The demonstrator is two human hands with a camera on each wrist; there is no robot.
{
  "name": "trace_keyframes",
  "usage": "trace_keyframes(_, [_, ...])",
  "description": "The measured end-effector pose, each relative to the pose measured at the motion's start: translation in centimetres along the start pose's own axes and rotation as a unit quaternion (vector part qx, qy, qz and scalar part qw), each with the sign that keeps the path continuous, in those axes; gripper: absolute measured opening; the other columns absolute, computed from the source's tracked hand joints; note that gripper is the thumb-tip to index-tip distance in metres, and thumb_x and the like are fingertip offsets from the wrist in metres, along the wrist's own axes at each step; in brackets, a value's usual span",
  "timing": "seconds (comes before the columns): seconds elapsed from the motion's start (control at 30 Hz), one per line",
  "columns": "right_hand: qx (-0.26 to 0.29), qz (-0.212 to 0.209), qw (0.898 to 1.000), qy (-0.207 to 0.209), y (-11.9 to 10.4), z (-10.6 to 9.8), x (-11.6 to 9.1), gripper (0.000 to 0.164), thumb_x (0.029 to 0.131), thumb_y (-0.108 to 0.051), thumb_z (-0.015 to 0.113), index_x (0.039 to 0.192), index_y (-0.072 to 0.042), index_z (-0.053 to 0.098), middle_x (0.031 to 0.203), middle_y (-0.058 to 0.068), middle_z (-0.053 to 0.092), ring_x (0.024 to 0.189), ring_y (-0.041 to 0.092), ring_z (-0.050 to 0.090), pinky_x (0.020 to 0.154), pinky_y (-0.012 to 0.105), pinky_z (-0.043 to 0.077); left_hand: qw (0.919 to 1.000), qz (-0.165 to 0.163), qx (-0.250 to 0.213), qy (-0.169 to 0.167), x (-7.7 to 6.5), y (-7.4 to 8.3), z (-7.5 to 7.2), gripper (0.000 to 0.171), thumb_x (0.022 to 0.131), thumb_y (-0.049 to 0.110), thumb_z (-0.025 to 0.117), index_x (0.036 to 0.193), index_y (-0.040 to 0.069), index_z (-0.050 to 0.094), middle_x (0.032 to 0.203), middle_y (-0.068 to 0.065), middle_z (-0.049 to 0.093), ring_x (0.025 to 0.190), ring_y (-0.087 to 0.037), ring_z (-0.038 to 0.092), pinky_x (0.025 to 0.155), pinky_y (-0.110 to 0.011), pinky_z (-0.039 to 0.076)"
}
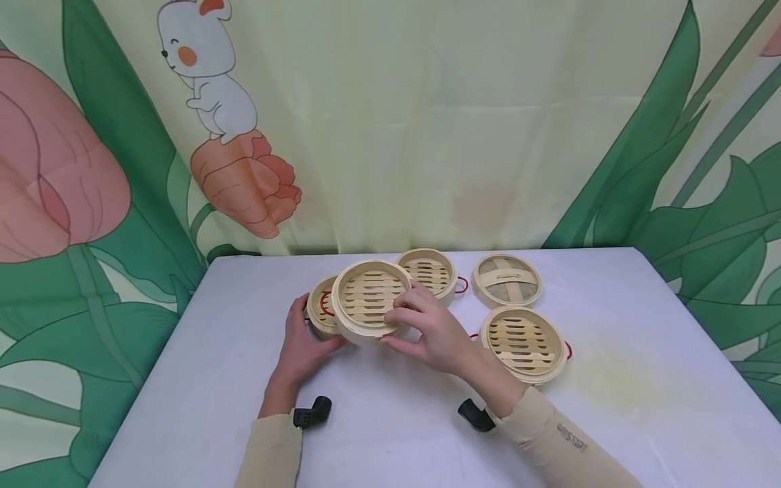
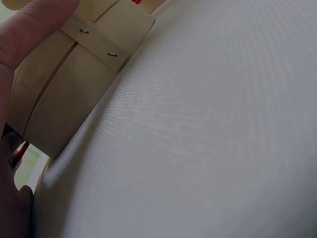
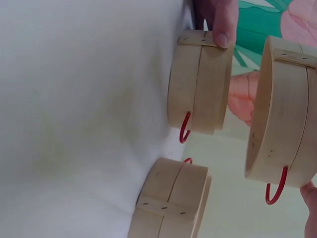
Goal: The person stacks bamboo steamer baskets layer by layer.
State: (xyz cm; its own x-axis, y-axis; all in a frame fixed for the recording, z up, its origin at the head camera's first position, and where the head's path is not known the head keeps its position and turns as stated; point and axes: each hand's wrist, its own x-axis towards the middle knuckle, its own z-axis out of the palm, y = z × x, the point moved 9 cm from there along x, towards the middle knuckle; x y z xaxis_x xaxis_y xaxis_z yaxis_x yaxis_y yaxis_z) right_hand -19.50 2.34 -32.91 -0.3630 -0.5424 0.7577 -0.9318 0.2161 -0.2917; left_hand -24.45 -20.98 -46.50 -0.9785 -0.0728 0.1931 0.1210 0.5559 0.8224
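My right hand (image 1: 430,329) grips the right rim of a round bamboo steamer basket (image 1: 366,298) with red loop handles. That basket is raised off the table, as its gap from the others in the right wrist view shows. Partly hidden behind it is another steamer basket (image 1: 319,313), standing on the cloth. My left hand (image 1: 303,356) holds this lower basket, thumb on the near side and fingers around the far left. In the left wrist view the thumb (image 2: 32,27) lies against the stapled wooden wall (image 2: 74,84).
Behind the raised basket stands a third slatted steamer basket (image 1: 430,271). A woven steamer lid (image 1: 508,279) lies at the back right, with another basket (image 1: 523,342) in front of it. A white cloth covers the table (image 1: 390,434); a printed curtain (image 1: 390,135) hangs behind.
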Motion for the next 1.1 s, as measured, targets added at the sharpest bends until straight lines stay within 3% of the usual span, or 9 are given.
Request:
trace_keyframes(0.2, [-0.008, 0.000, 1.000, 0.001, 0.7, 0.5, 1.0, 0.025, 0.077, -0.013, 0.087, 0.094, -0.011, 0.070, 0.095, 0.000, 0.057, 0.093, 0.024, 0.052, 0.090, 0.041, 0.043, 0.9999, 0.003, -0.011, 0.004, 0.1, 0.1, 0.1, 0.111, 0.065, 0.026, 0.095, 0.151, 0.006, 0.027, 0.150, -0.016, 0.033, 0.137, -0.030, 0.032, 0.111, -0.050, 0.030])
trace_keyframes(0.4, [-0.014, -0.005, 1.000, 0.007, 1.4, 1.5, 1.9, 0.026, 0.077, -0.016, 0.088, 0.094, -0.011, 0.070, 0.094, 0.001, 0.058, 0.093, 0.022, 0.054, 0.099, 0.047, 0.042, 0.9999, -0.004, -0.016, -0.002, 0.1, 0.3, 0.3, 0.107, 0.066, 0.027, 0.095, 0.149, 0.010, 0.030, 0.148, -0.013, 0.035, 0.135, -0.029, 0.034, 0.110, -0.049, 0.031])
trace_keyframes(0.6, [-0.010, -0.006, 1.000, -0.003, 2.0, 3.2, 3.1, 0.025, 0.078, -0.019, 0.088, 0.094, -0.011, 0.071, 0.094, 0.001, 0.059, 0.097, 0.025, 0.054, 0.093, 0.039, 0.043, 0.9998, -0.005, -0.015, 0.009, 0.0, -0.1, -0.2, 0.106, 0.065, 0.026, 0.095, 0.148, 0.009, 0.031, 0.146, -0.016, 0.035, 0.134, -0.030, 0.035, 0.110, -0.049, 0.030])
trace_keyframes(0.87, [-0.025, -0.006, 1.000, -0.018, 2.2, 5.0, 3.9, 0.025, 0.078, -0.023, 0.088, 0.093, -0.011, 0.071, 0.094, 0.000, 0.060, 0.094, 0.022, 0.054, 0.089, 0.036, 0.043, 0.9993, -0.022, -0.031, 0.003, -0.2, -0.7, -0.4, 0.114, 0.067, 0.031, 0.095, 0.154, 0.008, 0.024, 0.152, -0.015, 0.029, 0.140, -0.028, 0.027, 0.115, -0.051, 0.023])
trace_keyframes(1.1, [-0.028, 0.012, 0.999, -0.034, 3.0, 6.0, 4.0, 0.024, 0.080, -0.024, 0.087, 0.094, -0.011, 0.072, 0.095, 0.000, 0.061, 0.097, 0.021, 0.054, 0.088, 0.035, 0.043, 0.9991, -0.008, -0.040, 0.009, -0.1, -0.3, -0.2, 0.118, 0.066, 0.027, 0.095, 0.156, 0.007, 0.021, 0.153, -0.017, 0.028, 0.140, -0.028, 0.028, 0.115, -0.050, 0.022])
